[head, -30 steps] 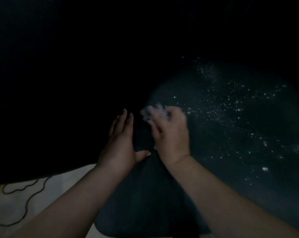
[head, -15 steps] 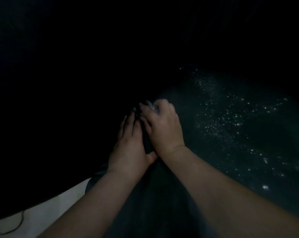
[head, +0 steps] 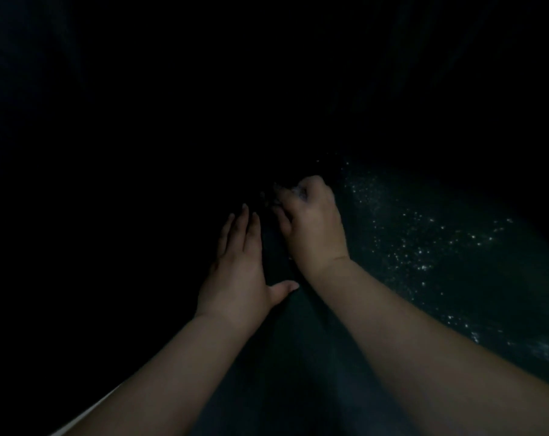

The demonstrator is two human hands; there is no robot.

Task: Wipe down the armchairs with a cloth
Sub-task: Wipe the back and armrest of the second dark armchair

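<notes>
Hands apart: left hand [head: 240,272] flat, fingers straight, on the dark armchair [head: 424,278]; right hand [head: 314,228] clutches a pale cloth [head: 299,192].

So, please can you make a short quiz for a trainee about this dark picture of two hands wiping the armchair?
1. True or false: the left hand lies with straight fingers on the dark armchair.
2. Which hand grips the pale cloth? A) left B) right C) both
3. Fill in: the pale specks lie on the person's ____ side of the right hand.

Key: 1 true. 2 B: the right hand curls round the cloth, of which only a small pale part shows at the knuckles. 3 right.
</notes>
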